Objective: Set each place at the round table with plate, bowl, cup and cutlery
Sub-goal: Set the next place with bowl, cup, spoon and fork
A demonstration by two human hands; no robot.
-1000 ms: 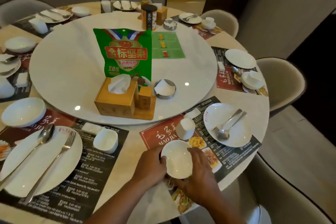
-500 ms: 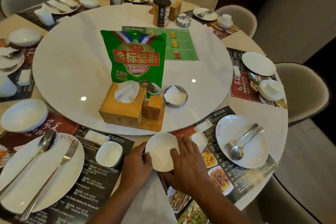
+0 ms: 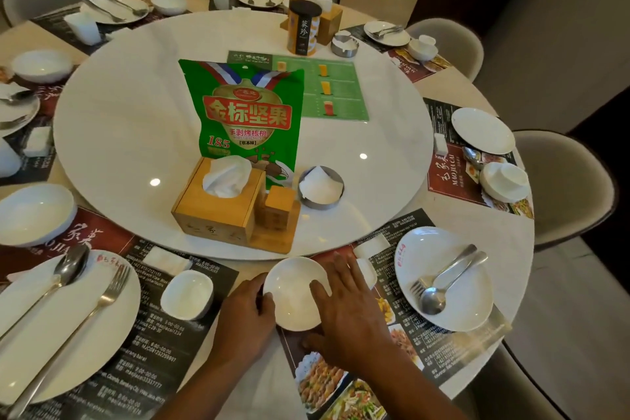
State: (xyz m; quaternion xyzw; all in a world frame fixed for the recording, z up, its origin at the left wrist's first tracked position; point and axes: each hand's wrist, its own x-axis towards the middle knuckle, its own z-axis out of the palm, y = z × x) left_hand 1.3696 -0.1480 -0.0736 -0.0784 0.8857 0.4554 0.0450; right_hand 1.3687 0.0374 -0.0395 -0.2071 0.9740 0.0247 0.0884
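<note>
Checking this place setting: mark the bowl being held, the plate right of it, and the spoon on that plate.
bowl point(image 3: 293, 290): head view, inside of its basin.
plate point(image 3: 468, 302): head view, bare near-right part.
spoon point(image 3: 432, 300): head view, its scoop.

Seven plates point(image 3: 482, 129), six bowls point(image 3: 34, 213), two ashtrays point(image 3: 320, 203), one green bag point(image 3: 245, 112).
</note>
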